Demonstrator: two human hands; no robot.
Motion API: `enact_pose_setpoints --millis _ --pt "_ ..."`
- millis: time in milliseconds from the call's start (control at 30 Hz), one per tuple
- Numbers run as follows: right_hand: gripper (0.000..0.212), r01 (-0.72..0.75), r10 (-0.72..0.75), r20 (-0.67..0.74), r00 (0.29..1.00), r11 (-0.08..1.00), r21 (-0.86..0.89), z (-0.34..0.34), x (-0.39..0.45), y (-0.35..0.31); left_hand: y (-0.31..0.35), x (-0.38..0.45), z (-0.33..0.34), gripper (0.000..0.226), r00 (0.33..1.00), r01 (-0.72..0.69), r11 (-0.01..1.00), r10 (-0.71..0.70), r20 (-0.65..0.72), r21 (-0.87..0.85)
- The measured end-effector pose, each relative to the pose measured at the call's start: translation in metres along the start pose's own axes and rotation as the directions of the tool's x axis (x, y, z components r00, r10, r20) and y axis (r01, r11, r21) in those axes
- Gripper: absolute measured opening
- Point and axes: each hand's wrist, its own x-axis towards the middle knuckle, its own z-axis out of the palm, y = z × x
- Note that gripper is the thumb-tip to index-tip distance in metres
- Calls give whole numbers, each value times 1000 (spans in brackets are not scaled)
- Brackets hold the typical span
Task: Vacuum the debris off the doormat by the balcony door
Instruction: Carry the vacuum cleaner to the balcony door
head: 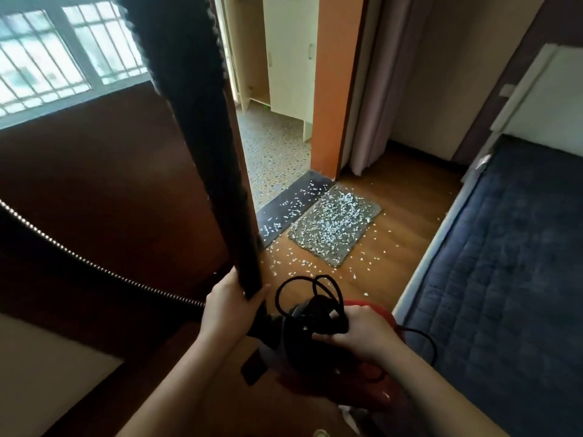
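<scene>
Gripping the lower end of a black vacuum tube (202,146), the left hand (227,305) has its fingers wrapped round it, and the tube rises steeply up past the camera. A ribbed hose (94,266) curves in from the left edge to meet the hand. Just beside it, the right hand (356,331) clutches a bundled black power cord (315,298) against the top of a red-and-black vacuum cleaner body (362,383), loops of cord standing up above the fingers; how the body is carried is hard to make out, as the forearms hide much of it.

Farther ahead on the wooden floor (407,216) lies the grey doormat (334,225), well apart from the hands and thickly strewn with pale debris scraps (339,216). More scraps litter the dark door threshold (293,209) touching the mat's far edge. A navy quilted mattress (504,279) fills the right side.
</scene>
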Motion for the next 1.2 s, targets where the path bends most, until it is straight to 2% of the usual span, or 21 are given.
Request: enact_pose_setpoints --millis 233,467,600,733,1033,1200 --pt "45 -120 119 -68 991 993 -1 -46 93 -10 15 137 30 33 991 -62 998 63 120 -17" --pt "48 -247 251 -183 951 968 43 -83 161 -20 48 259 56 30 952 -210 977 209 225 -17" --pt "35 -314 333 -204 920 942 123 -109 190 -9 79 315 85 32 909 -303 952 304 285 -50" --pt "40 -358 408 -250 878 907 224 -142 218 25 122 355 128 27 872 -349 936 342 351 -46" --pt "27 -383 461 -283 841 877 289 -239 271 120 244 435 257 27 808 -380 924 351 473 -36" --pt "41 -341 504 -300 810 821 458 -285 294 180 320 466 319 30 763 -447 894 391 515 -18"
